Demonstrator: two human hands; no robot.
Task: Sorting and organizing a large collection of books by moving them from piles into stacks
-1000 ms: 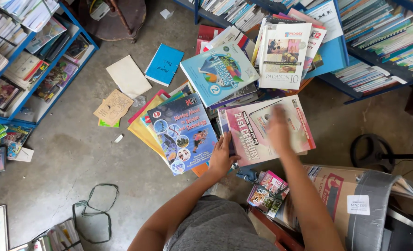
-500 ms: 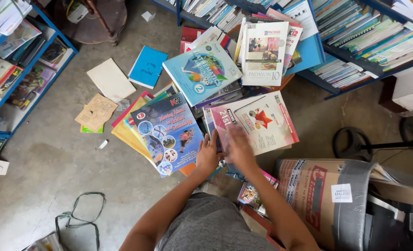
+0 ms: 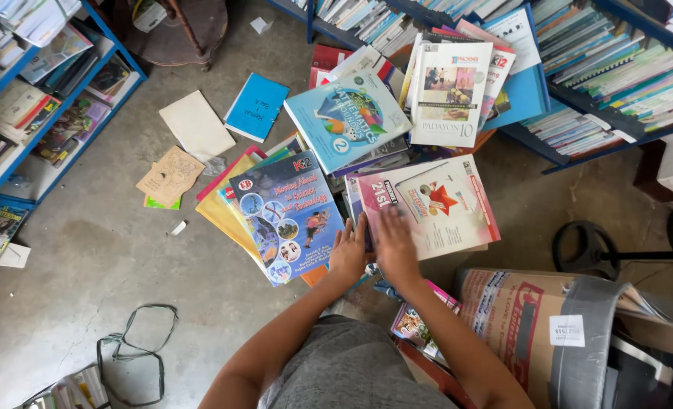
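Observation:
I look down on stacks of books on a concrete floor. My right hand [image 3: 394, 246] lies flat, fingers spread, on the near left corner of a white and pink book with a red star [image 3: 438, 204]. My left hand [image 3: 348, 254] rests just beside it, at the gap between that book and a dark blue book with round pictures [image 3: 287, 212]. Behind them lie a teal book [image 3: 348, 117] and a white book with a photo cover [image 3: 450, 91]. Neither hand grips anything.
Blue shelves full of books stand at the left [image 3: 56, 113] and along the back right [image 3: 601, 83]. A cardboard box [image 3: 533, 326] sits at my right. Loose booklets [image 3: 254, 106], papers [image 3: 171, 174] and a strap loop [image 3: 135, 348] lie on the floor.
My right hand has drawn back from the middle of the star book to its near left corner, close to my left hand. The view has shifted a little.

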